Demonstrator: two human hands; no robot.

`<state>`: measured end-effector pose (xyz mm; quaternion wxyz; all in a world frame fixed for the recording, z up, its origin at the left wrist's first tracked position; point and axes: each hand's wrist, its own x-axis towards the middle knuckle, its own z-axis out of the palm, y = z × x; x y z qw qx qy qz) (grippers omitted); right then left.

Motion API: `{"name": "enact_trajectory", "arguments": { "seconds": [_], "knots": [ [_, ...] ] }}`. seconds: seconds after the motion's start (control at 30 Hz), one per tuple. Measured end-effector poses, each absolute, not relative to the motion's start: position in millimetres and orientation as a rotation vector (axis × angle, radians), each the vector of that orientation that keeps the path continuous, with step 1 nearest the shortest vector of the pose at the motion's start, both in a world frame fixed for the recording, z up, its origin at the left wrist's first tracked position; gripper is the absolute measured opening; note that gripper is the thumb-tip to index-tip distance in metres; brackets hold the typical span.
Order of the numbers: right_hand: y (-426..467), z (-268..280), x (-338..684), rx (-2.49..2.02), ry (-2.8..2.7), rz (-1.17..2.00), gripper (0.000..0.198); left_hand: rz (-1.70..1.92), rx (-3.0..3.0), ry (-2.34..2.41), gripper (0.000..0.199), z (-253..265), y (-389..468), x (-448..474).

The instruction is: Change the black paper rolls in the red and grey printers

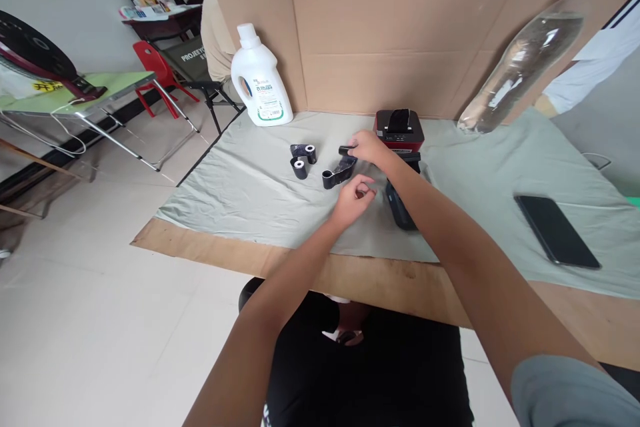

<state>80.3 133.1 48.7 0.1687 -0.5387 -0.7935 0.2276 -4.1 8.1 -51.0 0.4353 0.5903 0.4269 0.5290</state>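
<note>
My right hand (pixel 371 149) is closed on one roll of a black ribbon (pixel 345 150), gripping its right end. From that roll a glossy strip runs down to a second black roll (pixel 329 179) resting on the cloth. My left hand (pixel 354 200) hovers just below and to the right of that second roll, fingers loosely curled and apart, with nothing visible in them. Another black ribbon on two white-cored rolls (pixel 300 168) lies to the left. Behind my right hand stands a small red and black printer-like box (pixel 400 128). A dark device (pixel 400 207) is partly hidden under my right forearm.
Grey-green cloth (pixel 235 193) covers the wooden table. A white detergent bottle (pixel 263 80) stands at back left, and a large clear water bottle (pixel 525 60) leans on the cardboard wall (pixel 400 33). A black phone (pixel 557 231) lies at right. People are partly visible behind the cardboard.
</note>
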Motion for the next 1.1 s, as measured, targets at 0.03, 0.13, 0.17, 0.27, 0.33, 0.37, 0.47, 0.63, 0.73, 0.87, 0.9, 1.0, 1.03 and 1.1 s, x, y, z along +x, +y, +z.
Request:
{"name": "enact_trajectory", "arguments": {
  "seconds": [0.03,0.13,0.17,0.27,0.33,0.37,0.47,0.63,0.73,0.87,0.9,1.0,1.03,1.1],
  "knots": [
    [124,49,92,-1.460,-2.211,0.640,0.028,1.338,1.467,1.061,0.013,-50,8,-5],
    [89,52,132,-1.156,-1.996,0.644,0.027,1.398,1.462,1.067,0.011,-49,6,-6],
    [77,54,146,-1.089,-1.919,0.640,0.027,1.416,1.463,1.069,0.011,-48,6,-6],
    [49,60,185,-1.011,-1.689,0.664,0.034,1.453,1.495,1.077,0.014,-46,3,-5],
    [37,63,204,-0.985,-1.563,0.714,0.041,1.468,1.531,1.087,0.017,-46,2,-5],
    [33,65,212,-0.968,-1.516,0.740,0.042,1.476,1.547,1.097,0.019,-45,1,-5],
    [24,66,232,-0.916,-1.423,0.807,0.040,1.490,1.610,1.139,0.023,-44,-3,-6],
    [16,48,264,-0.936,-1.276,0.877,0.037,1.310,1.903,1.101,0.033,-37,-6,1],
    [18,38,277,-0.985,-1.206,0.921,0.036,1.143,2.036,0.974,0.055,-33,5,12],
    [19,46,282,-1.036,-1.185,1.134,0.035,0.990,2.092,0.902,0.057,-29,32,25],
    [18,51,282,-1.052,-1.212,1.201,0.035,0.969,2.114,0.905,0.054,-27,38,28],
    [20,68,280,-1.099,-1.370,1.358,0.036,0.959,2.174,0.960,0.043,-23,51,32],
    [22,72,279,-1.113,-1.430,1.398,0.035,0.981,2.169,0.993,0.038,-21,55,34],
    [27,76,275,-1.137,-1.538,1.471,0.031,1.051,2.096,1.080,0.035,-19,63,39]
  ]
}}
